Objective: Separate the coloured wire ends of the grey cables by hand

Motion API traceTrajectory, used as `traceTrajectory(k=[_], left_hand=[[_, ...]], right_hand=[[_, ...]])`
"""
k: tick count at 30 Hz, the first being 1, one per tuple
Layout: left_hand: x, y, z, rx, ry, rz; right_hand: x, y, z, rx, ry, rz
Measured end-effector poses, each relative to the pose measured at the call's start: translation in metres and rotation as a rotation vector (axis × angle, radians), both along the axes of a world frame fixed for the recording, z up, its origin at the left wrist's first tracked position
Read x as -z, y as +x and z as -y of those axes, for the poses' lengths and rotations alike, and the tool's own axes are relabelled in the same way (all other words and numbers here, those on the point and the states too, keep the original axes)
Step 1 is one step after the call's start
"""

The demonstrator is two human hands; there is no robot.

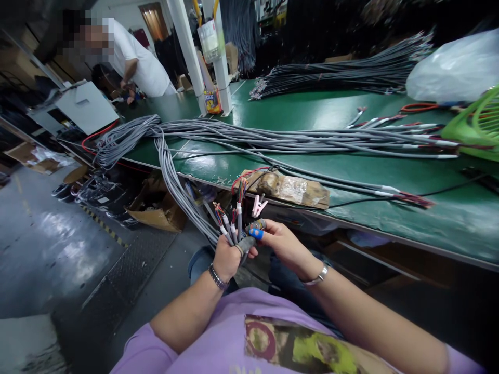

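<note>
My left hand [228,258] is closed around several grey cables [226,224], whose stripped ends fan upward in thin coloured wires. A grey cover wraps one of its digits. Close beside it, my right hand [286,244] is pinched together, with blue tape and a grey-brown wrap on its fingertips. Whatever lies in that pinch is too small to make out. From the held ends the cables run left and up to a long grey cable bundle [218,130] on the green table [312,111]. A pink clip [258,206] sits at the table edge just above my hands.
A taped cardboard-like block [290,188] lies along the near edge. Farther back are a dark cable bundle [331,75], a white plastic bag [458,67] and a green basket [475,124]. A white post [218,62] rises mid-table. Another person [136,57] stands at far left.
</note>
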State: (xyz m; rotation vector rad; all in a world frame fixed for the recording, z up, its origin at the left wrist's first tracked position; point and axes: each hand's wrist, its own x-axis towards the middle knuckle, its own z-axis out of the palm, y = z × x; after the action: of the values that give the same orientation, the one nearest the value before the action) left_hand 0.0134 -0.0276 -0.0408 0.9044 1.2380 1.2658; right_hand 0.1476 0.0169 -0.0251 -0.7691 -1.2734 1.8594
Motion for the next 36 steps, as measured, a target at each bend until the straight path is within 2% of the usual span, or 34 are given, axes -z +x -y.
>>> traceTrajectory(k=[6,10,16,18,20,23,26,28,30,34,36], left_hand=[[0.001,0.001,-0.002,-0.079,-0.015,0.056],[0.0,0.001,-0.002,-0.097,-0.001,0.078],[-0.014,-0.002,-0.004,-0.109,-0.023,0.13],[-0.02,-0.001,-0.005,-0.103,-0.03,0.146],[-0.024,0.0,-0.008,-0.091,-0.028,0.165],[-0.027,0.003,-0.013,-0.071,-0.016,0.188],[-0.027,0.004,-0.017,-0.045,-0.02,0.186],[-0.027,0.005,-0.018,-0.029,-0.025,0.182],[-0.027,0.006,-0.019,-0.016,-0.03,0.177],[-0.026,0.009,-0.022,-0.01,-0.039,0.168],[-0.025,0.009,-0.024,-0.013,-0.04,0.172]], right_hand=[[0.003,-0.003,0.0,0.14,-0.007,0.011],[0.008,-0.003,0.0,0.159,-0.032,0.015],[0.025,0.007,-0.016,0.211,-0.278,-0.173],[0.024,0.01,-0.026,0.207,-0.358,-0.21],[0.019,0.011,-0.035,0.146,-0.402,-0.226],[0.009,0.006,-0.041,0.081,-0.304,-0.227],[0.006,-0.001,-0.04,0.238,-0.037,-0.122],[0.008,-0.005,-0.039,0.339,0.062,-0.066],[0.011,-0.009,-0.038,0.324,0.009,-0.112],[0.013,-0.013,-0.042,0.178,-0.243,-0.315],[0.012,-0.014,-0.044,0.146,-0.272,-0.347]])
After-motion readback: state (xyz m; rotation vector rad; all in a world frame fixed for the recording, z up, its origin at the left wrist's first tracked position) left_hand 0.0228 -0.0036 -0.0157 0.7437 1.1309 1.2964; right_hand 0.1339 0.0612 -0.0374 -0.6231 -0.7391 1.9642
